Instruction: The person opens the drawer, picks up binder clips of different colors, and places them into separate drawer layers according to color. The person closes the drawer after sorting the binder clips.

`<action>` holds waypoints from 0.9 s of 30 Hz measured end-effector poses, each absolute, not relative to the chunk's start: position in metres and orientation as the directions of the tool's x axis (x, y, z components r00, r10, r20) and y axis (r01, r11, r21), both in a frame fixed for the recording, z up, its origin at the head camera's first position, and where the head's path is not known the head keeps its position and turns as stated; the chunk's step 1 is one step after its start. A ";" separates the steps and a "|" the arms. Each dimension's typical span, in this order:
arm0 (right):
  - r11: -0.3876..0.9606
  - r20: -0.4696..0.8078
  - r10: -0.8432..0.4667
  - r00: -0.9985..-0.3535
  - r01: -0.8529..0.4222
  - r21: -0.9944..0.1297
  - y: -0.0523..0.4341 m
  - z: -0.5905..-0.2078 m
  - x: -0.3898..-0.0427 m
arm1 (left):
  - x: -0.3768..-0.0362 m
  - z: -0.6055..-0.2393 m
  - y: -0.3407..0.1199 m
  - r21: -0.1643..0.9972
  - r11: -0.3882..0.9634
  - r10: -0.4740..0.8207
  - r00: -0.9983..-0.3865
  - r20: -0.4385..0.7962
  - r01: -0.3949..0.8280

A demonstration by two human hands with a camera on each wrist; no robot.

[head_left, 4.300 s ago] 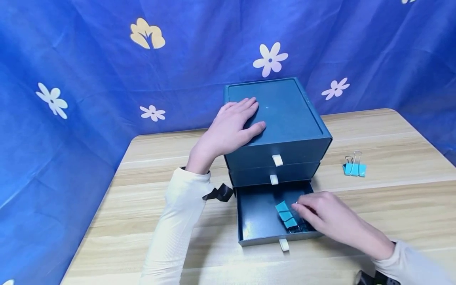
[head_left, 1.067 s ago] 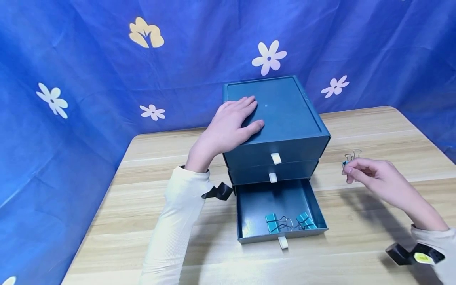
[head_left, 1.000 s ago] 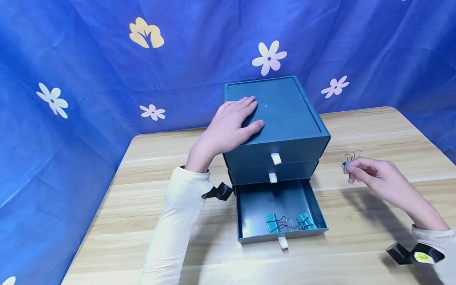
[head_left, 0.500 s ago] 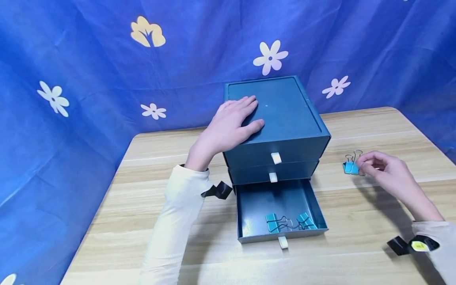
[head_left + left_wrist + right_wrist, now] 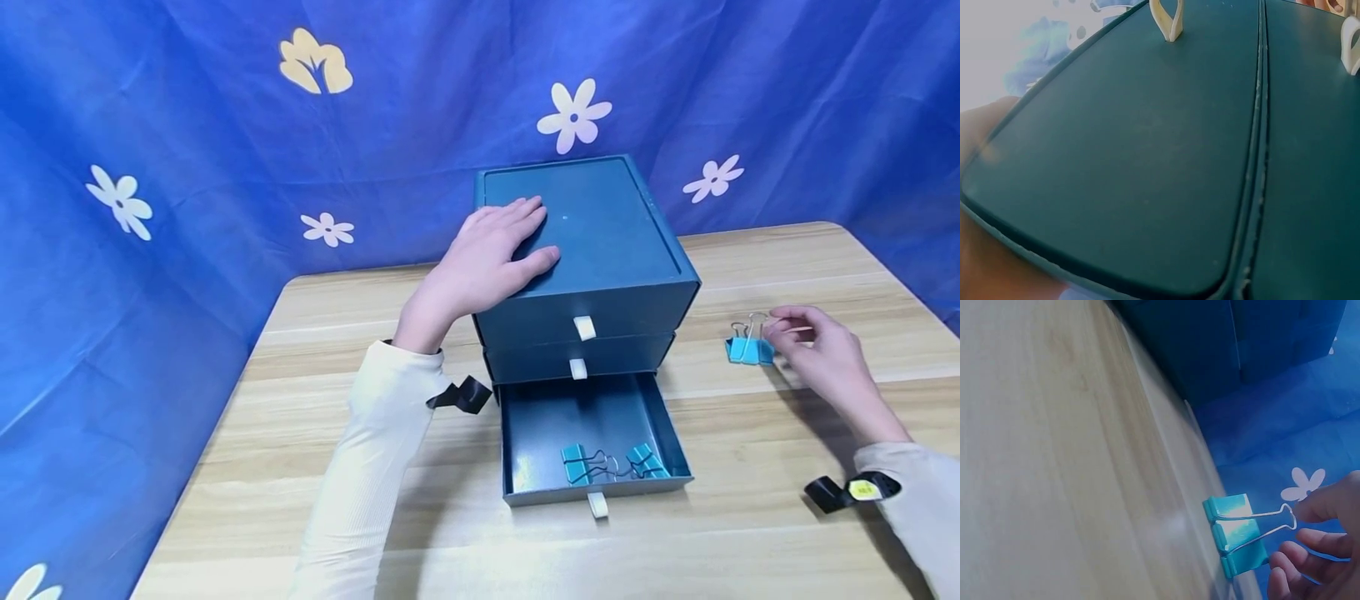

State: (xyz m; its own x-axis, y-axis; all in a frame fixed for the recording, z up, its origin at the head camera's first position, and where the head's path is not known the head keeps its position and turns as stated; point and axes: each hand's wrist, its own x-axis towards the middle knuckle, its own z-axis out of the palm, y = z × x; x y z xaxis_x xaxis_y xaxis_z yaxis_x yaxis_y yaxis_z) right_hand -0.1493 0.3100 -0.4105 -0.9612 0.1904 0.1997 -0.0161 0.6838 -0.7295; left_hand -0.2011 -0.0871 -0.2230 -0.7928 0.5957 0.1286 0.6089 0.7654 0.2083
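Head view: right hand [image 5: 817, 354] at the teal binder clips [image 5: 748, 350], left hand [image 5: 487, 267] on the drawer box [image 5: 615, 242].

The clips are seen on the wooden surface [image 5: 750, 500] at about 3 o'clock from the box, well apart from it. In the right wrist view, a wire handle of the clips [image 5: 1235, 534] is pinched by thumb and fingertips [image 5: 1325, 506], with the clip bodies resting on the surface. The left hand is laid flat on the box top, fingers straight and relaxed, nothing gripped. The bottom drawer [image 5: 600, 496] is pulled out toward 6 o'clock; more teal clips [image 5: 607, 462] are held inside near its front wall. Upper two drawers are closed.
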 end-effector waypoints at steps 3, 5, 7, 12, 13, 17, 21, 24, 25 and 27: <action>0.675 0.191 0.195 -0.962 -0.010 -0.738 0.310 -0.413 -0.152 | -0.202 -0.223 -0.087 0.208 0.764 0.597 -0.792 0.128 0.610; 0.679 0.179 0.202 -0.963 0.006 -0.734 0.310 -0.414 -0.154 | -0.202 -0.224 -0.087 0.207 0.764 0.599 -0.791 0.125 0.611; 0.685 0.160 0.212 -0.964 0.030 -0.728 0.309 -0.415 -0.155 | -0.203 -0.224 -0.087 0.204 0.765 0.599 -0.791 0.122 0.611; 0.695 0.112 0.247 -0.962 0.096 -0.712 0.308 -0.418 -0.159 | -0.203 -0.224 -0.086 0.199 0.768 0.598 -0.793 0.118 0.608; 0.692 0.110 0.253 -0.961 0.100 -0.715 0.308 -0.418 -0.159 | -0.203 -0.224 -0.086 0.199 0.768 0.597 -0.793 0.117 0.608; 0.677 0.134 0.249 -0.959 0.073 -0.732 0.309 -0.421 -0.161 | -0.202 -0.223 -0.085 0.202 0.768 0.598 -0.793 0.115 0.608; 0.684 0.167 0.225 -0.960 0.034 -0.728 0.310 -0.422 -0.163 | -0.202 -0.223 -0.086 0.206 0.768 0.595 -0.794 0.120 0.606; 0.683 0.149 0.221 -0.964 0.044 -0.729 0.309 -0.423 -0.166 | -0.202 -0.223 -0.086 0.207 0.770 0.591 -0.797 0.124 0.604; 0.677 0.136 0.222 -0.966 0.052 -0.734 0.309 -0.424 -0.167 | -0.202 -0.223 -0.087 0.207 0.770 0.591 -0.797 0.126 0.604; 0.654 0.111 0.232 -0.966 0.071 -0.753 0.309 -0.425 -0.169 | -0.202 -0.223 -0.087 0.207 0.770 0.590 -0.797 0.127 0.603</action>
